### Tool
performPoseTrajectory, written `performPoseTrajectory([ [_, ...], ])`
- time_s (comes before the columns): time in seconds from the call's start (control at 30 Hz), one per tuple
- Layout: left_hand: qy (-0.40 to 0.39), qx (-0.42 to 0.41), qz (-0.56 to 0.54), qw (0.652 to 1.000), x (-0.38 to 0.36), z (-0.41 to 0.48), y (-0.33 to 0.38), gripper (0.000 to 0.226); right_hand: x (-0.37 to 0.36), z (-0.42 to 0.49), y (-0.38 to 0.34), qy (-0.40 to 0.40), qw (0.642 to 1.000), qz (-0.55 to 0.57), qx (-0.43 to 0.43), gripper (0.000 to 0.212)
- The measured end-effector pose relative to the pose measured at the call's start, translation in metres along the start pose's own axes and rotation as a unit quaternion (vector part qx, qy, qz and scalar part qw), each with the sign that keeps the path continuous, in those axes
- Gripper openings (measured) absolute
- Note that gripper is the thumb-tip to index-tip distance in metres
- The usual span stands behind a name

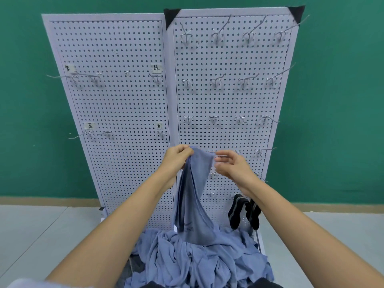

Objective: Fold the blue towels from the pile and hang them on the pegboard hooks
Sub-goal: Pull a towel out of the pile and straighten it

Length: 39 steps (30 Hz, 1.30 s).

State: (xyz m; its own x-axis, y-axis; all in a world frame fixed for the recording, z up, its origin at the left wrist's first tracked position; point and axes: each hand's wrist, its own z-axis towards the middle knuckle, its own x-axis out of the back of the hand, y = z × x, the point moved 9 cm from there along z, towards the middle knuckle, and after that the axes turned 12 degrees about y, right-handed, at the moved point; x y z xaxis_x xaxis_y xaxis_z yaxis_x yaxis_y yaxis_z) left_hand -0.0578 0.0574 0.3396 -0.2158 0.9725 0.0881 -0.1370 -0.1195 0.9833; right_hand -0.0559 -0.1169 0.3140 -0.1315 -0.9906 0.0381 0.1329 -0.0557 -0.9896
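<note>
A blue towel (pixel 193 196) hangs lengthwise in front of the right pegboard panel (pixel 228 96), its lower end reaching the pile of blue towels (pixel 197 260) below. My left hand (pixel 176 156) pinches the towel's top left corner. My right hand (pixel 230 165) is at the top right edge, fingers spread and loosely curved, fingertips touching the cloth. Empty metal hooks (pixel 216 80) stick out of both white panels in rows.
The left pegboard panel (pixel 112 96) carries small paper labels and a few hooks. Dark socks (pixel 239 210) hang low on the right panel. A green wall stands behind, and grey floor lies on both sides of the boards.
</note>
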Motion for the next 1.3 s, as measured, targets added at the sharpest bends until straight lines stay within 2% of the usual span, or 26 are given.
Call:
performPoseTrajectory([
  [0.07, -0.027, 0.003, -0.038, 0.999, -0.001, 0.0, 0.004, 0.017, 0.014, 0.006, 0.007, 0.032, 0.997, -0.064, 0.003, 0.046],
  [0.17, -0.058, 0.008, -0.103, 0.993, -0.002, 0.0, 0.009, 0.018, 0.01, 0.007, 0.026, -0.018, 0.998, -0.037, -0.053, 0.074],
  [0.2, -0.064, 0.01, -0.115, 0.991, -0.001, 0.001, 0.008, 0.018, 0.004, 0.006, 0.028, -0.051, 0.997, -0.004, -0.064, 0.071],
  [0.27, -0.067, 0.013, -0.12, 0.99, 0.003, 0.003, 0.005, 0.02, -0.004, 0.002, 0.02, -0.078, 0.994, 0.047, -0.062, 0.041],
  [0.33, -0.048, 0.026, -0.115, 0.992, 0.011, 0.005, -0.001, 0.021, 0.001, 0.005, 0.01, -0.039, 0.996, 0.067, -0.037, 0.016],
  [0.4, -0.027, 0.045, -0.116, 0.992, 0.018, 0.006, -0.008, 0.02, 0.007, 0.008, 0.0, -0.013, 0.998, 0.067, -0.016, 0.01],
  [0.57, -0.034, 0.056, -0.134, 0.989, 0.013, 0.006, -0.018, 0.019, 0.015, 0.007, -0.005, 0.009, 1.0, 0.02, -0.004, 0.012],
  [0.67, -0.04, 0.05, -0.135, 0.989, 0.002, 0.006, -0.016, 0.019, 0.024, 0.009, -0.011, 0.018, 0.999, -0.01, 0.025, 0.025],
  [0.8, -0.073, 0.029, -0.119, 0.99, -0.016, 0.005, -0.008, 0.019, 0.018, 0.008, -0.04, -0.013, 0.973, -0.184, 0.139, 0.046],
  [0.83, -0.083, 0.024, -0.115, 0.99, -0.02, 0.004, -0.005, 0.019, 0.013, 0.009, -0.045, -0.032, 0.96, -0.228, 0.159, 0.046],
  [0.9, -0.091, 0.02, -0.116, 0.989, -0.024, 0.003, -0.001, 0.019, 0.0, 0.011, -0.051, -0.075, 0.937, -0.29, 0.178, 0.029],
  [0.93, -0.086, 0.021, -0.117, 0.989, -0.024, 0.004, -0.001, 0.019, -0.006, 0.012, -0.054, -0.087, 0.928, -0.312, 0.186, 0.018],
  [0.97, -0.073, 0.022, -0.114, 0.99, -0.022, 0.006, -0.001, 0.019, -0.011, 0.015, -0.056, -0.089, 0.918, -0.332, 0.197, 0.019],
  [1.03, -0.035, 0.031, -0.102, 0.994, -0.016, 0.011, -0.006, 0.019, -0.019, 0.019, -0.057, -0.078, 0.909, -0.35, 0.212, 0.031],
  [1.17, 0.042, 0.088, -0.12, 0.988, -0.002, 0.017, -0.04, 0.009, -0.031, 0.022, -0.057, -0.068, 0.91, -0.348, 0.214, 0.036],
  [1.3, 0.059, 0.148, -0.13, 0.979, 0.0, 0.001, -0.1, 0.028, -0.035, 0.024, -0.063, -0.061, 0.916, -0.338, 0.206, 0.039],
])
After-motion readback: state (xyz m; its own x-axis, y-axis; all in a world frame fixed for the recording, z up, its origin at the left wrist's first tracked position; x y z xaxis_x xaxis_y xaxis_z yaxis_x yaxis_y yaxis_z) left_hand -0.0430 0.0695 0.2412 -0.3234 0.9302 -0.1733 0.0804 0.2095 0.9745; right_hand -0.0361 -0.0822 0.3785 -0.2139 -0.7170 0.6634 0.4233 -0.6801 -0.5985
